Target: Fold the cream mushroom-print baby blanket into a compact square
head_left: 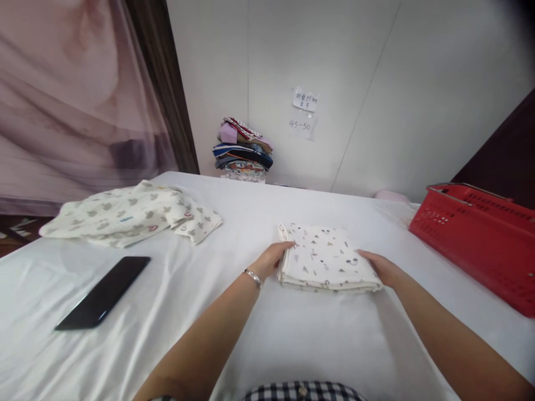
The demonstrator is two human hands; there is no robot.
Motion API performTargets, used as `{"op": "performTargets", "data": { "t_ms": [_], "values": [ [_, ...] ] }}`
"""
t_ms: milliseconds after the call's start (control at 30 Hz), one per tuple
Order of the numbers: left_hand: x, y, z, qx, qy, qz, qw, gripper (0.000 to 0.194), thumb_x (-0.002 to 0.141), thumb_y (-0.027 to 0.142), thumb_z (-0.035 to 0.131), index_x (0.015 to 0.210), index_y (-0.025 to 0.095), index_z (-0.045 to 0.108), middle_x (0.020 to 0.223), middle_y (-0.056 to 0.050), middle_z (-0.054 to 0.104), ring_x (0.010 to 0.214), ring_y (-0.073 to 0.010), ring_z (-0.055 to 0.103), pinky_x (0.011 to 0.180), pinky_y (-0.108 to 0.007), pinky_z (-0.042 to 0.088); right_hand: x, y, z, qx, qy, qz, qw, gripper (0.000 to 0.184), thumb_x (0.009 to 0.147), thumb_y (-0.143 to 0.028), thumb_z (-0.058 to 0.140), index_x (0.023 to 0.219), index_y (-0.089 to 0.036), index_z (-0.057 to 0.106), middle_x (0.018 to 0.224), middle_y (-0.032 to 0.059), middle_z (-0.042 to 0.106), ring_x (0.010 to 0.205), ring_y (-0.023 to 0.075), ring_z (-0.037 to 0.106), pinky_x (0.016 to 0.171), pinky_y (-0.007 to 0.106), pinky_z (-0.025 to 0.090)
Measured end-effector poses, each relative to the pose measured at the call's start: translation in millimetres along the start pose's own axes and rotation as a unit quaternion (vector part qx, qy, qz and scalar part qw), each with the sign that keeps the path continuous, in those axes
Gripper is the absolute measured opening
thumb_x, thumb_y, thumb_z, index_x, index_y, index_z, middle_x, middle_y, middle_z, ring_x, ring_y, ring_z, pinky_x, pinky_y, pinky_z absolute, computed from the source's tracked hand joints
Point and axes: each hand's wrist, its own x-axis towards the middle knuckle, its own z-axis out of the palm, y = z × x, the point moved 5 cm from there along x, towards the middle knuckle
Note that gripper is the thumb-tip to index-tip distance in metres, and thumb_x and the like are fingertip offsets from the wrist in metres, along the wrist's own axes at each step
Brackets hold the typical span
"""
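Note:
A folded white cloth with small printed animals [326, 257] lies on the white table [251, 234], squared into a neat stack. My left hand [273, 258], a bracelet on its wrist, grips the cloth's left edge with fingers curled on it. My right hand [382, 267] presses against the right edge, fingers tucked at the cloth's side.
An unfolded patterned garment [129, 214] is spread at the far left. A black phone [104, 291] lies near the front left. A red plastic basket [480, 239] stands at the right edge. A pile of folded clothes [243, 149] rests against the back wall.

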Motion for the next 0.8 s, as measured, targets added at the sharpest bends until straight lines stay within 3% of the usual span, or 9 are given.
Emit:
{"op": "performTargets", "data": {
  "t_ms": [133,300,400,500,600,700,767,800],
  "values": [
    [10,-5,-3.6,-0.082,-0.019,-0.025,0.996,0.038,0.076,0.043,0.063,0.099,0.012,0.063,0.107,-0.012,0.068,0.101,-0.0246,0.063,0.092,-0.033,0.049,20,-20,-4,-0.048,0.005,-0.013,0.999,0.040,0.087,-0.042,0.052,0.113,-0.012,0.057,0.100,0.0114,0.070,0.093,0.0226,0.066,0.091,0.034,0.048],
    [22,0,-8.0,-0.097,0.025,-0.013,0.995,0.032,0.079,0.040,0.061,0.096,0.013,0.063,0.096,-0.011,0.071,0.092,-0.0233,0.066,0.085,-0.032,0.052,50,-41,-7,-0.079,0.056,-0.041,0.994,0.035,0.085,-0.039,0.058,0.104,-0.011,0.060,0.090,0.0113,0.071,0.080,0.0206,0.068,0.082,0.031,0.051],
    [29,6,-7.3,-0.088,0.065,-0.015,0.994,0.030,0.077,0.036,0.063,0.095,0.013,0.061,0.089,-0.009,0.071,0.083,-0.0214,0.067,0.079,-0.030,0.054,59,-48,2,-0.069,0.072,-0.031,0.995,0.031,0.082,-0.034,0.063,0.098,-0.009,0.061,0.086,0.0118,0.071,0.077,0.0202,0.067,0.081,0.031,0.052],
    [36,20,-3.2,-0.076,0.055,-0.012,0.995,0.027,0.074,0.032,0.065,0.092,0.013,0.060,0.079,-0.007,0.070,0.072,-0.0196,0.066,0.072,-0.030,0.055,57,-62,17,-0.069,0.056,-0.017,0.996,0.029,0.079,-0.032,0.065,0.096,-0.008,0.062,0.084,0.0129,0.071,0.077,0.0222,0.067,0.082,0.036,0.053],
    [39,55,-0.1,-0.053,0.026,0.012,0.998,0.020,0.069,0.024,0.065,0.086,0.013,0.061,0.068,-0.005,0.066,0.062,-0.0184,0.063,0.066,-0.032,0.055,46,-100,35,-0.093,0.013,-0.072,0.993,0.024,0.078,-0.026,0.065,0.096,-0.010,0.063,0.092,0.0139,0.071,0.087,0.0239,0.067,0.086,0.038,0.052],
    [35,114,-1.6,-0.024,0.011,0.066,0.997,0.018,0.063,0.016,0.064,0.081,0.012,0.060,0.062,-0.002,0.062,0.058,-0.0168,0.060,0.063,-0.031,0.053,25,-161,50,-0.129,-0.005,-0.219,0.967,0.024,0.074,-0.026,0.068,0.094,-0.014,0.065,0.100,0.0131,0.070,0.096,0.0259,0.065,0.090,0.040,0.050],
    [27,160,-5.6,0.001,0.009,0.145,0.989,0.026,0.058,0.009,0.065,0.083,0.014,0.061,0.069,0.000,0.064,0.066,-0.0145,0.061,0.067,-0.026,0.050,5,-203,57,-0.151,0.007,-0.332,0.931,0.028,0.069,-0.029,0.073,0.093,-0.017,0.066,0.104,0.0109,0.069,0.100,0.0270,0.063,0.091,0.043,0.049],
    [18,186,-7.0,0.068,0.009,0.248,0.966,0.032,0.055,0.007,0.064,0.086,0.014,0.061,0.075,-0.001,0.066,0.071,-0.0151,0.061,0.069,-0.027,0.050,-6,-221,60,-0.162,0.015,-0.390,0.906,0.031,0.066,-0.030,0.075,0.093,-0.018,0.067,0.106,0.0095,0.069,0.102,0.0269,0.062,0.092,0.043,0.048]
  ]
}}
